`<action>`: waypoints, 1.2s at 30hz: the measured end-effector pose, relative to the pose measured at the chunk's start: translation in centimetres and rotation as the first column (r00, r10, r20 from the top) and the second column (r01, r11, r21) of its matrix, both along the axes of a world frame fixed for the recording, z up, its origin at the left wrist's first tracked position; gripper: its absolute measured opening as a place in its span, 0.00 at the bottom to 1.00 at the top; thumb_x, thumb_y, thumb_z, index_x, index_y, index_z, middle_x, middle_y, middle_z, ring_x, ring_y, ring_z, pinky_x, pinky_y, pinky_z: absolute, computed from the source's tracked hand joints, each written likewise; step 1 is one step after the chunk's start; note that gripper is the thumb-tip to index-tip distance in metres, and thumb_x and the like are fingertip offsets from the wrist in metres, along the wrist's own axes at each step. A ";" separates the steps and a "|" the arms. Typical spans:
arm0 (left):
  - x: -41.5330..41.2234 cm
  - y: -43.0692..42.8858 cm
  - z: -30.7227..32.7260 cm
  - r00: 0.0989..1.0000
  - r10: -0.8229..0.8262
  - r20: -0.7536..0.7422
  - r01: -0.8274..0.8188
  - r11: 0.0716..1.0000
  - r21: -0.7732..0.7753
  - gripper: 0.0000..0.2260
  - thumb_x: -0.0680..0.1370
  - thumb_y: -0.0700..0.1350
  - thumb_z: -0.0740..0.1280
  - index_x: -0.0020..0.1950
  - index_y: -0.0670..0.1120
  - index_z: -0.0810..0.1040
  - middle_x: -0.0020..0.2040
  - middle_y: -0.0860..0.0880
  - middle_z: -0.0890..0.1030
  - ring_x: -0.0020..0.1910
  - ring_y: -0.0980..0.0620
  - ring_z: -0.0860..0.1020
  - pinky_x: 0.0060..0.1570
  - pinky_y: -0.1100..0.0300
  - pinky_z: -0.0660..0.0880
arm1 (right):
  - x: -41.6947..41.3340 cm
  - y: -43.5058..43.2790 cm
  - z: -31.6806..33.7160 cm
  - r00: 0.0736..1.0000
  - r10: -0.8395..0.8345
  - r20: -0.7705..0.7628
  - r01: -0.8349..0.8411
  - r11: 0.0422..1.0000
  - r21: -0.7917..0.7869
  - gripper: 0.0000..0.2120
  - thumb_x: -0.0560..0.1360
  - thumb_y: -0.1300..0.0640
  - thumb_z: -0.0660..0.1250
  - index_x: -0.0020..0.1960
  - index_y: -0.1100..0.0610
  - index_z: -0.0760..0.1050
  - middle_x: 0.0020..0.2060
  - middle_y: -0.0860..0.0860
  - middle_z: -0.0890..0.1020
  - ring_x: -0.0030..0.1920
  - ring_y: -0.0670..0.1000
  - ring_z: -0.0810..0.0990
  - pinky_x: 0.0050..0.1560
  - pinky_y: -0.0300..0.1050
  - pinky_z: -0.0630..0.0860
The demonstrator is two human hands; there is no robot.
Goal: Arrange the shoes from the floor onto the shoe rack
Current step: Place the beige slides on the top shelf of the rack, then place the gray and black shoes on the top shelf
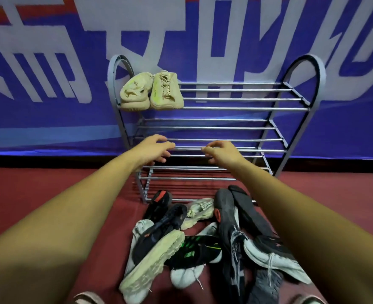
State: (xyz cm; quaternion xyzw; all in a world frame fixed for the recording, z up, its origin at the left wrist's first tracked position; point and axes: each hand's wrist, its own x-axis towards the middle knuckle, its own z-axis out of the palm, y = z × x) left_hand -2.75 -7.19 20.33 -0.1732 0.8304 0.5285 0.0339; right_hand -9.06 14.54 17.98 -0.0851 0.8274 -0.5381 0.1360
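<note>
You are looking at a dim, softly lit scene with no hard shadows. The chrome bars of the shoe rack [236,108] catch thin bright glints. The wide lens bows the banner [49,62] and stretches your forearms [49,227] at the lower corners, where they turn dark and soft. Your left hand [157,148] and right hand [221,152] blur slightly at the fingers.

Banner [49,123] on far wall: big white characters, cropped, unreadable. Beige shoe [197,216] in floor pile: heel tab [207,206] lettering, illegible.
</note>
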 end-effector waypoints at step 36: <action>-2.0 19.2 -24.7 0.760 -0.324 0.563 0.570 0.749 -0.338 0.39 0.79 0.53 0.66 0.80 0.41 0.48 0.73 0.40 0.70 0.70 0.40 0.71 0.67 0.50 0.69 | 4.6 13.5 -22.6 0.946 0.089 0.311 -0.271 0.745 0.610 0.13 0.75 0.49 0.68 0.57 0.51 0.82 0.55 0.56 0.83 0.58 0.60 0.80 0.58 0.48 0.77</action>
